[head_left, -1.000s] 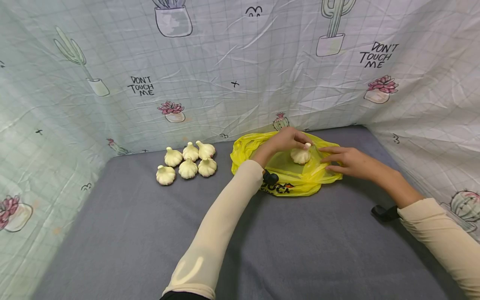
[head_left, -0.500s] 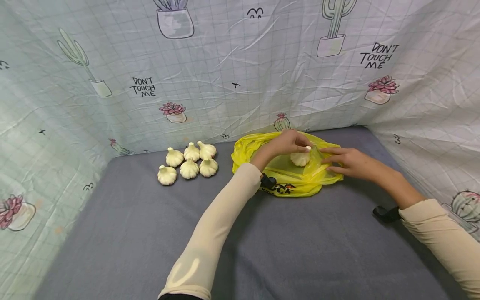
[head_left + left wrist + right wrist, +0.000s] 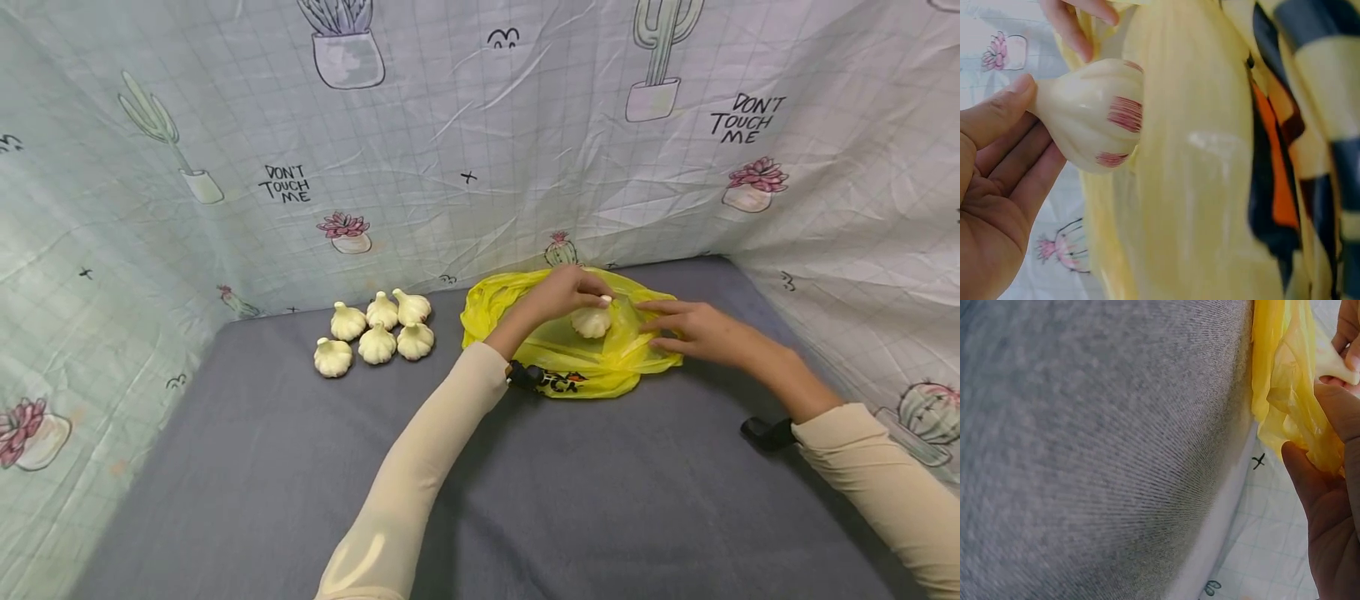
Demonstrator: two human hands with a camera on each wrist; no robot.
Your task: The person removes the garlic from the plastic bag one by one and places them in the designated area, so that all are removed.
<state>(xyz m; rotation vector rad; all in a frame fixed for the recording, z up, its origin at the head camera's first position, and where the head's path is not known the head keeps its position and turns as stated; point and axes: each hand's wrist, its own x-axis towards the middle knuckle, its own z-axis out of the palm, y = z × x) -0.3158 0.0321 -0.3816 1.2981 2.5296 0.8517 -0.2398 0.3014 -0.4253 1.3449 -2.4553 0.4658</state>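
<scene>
My left hand [image 3: 558, 293] pinches a garlic bulb [image 3: 591, 322] by its stem over the mouth of a yellow plastic bag [image 3: 480, 321]. In the left wrist view, thumb and fingers close on the neck of the bulb [image 3: 1094, 115]; purple streaks mark its pale skin, and its base meets the bag wall [image 3: 1179, 156]. At the bag's right side, my right hand [image 3: 701, 332] grips the thin edge. The right wrist view shows the plastic [image 3: 1294, 394] bunched between that hand's thumb and fingers [image 3: 1341, 412].
Several more garlic bulbs [image 3: 377, 342] stand in two rows on the grey cloth-covered table [image 3: 285, 467], left of the bag. A printed cactus curtain [image 3: 420, 125] rises directly behind the table and along both sides.
My left hand and its garlic bulb have shifted slightly down and to the left at the bag's mouth. My right hand keeps its grip on the bag's edge; the other bulbs stay put.
</scene>
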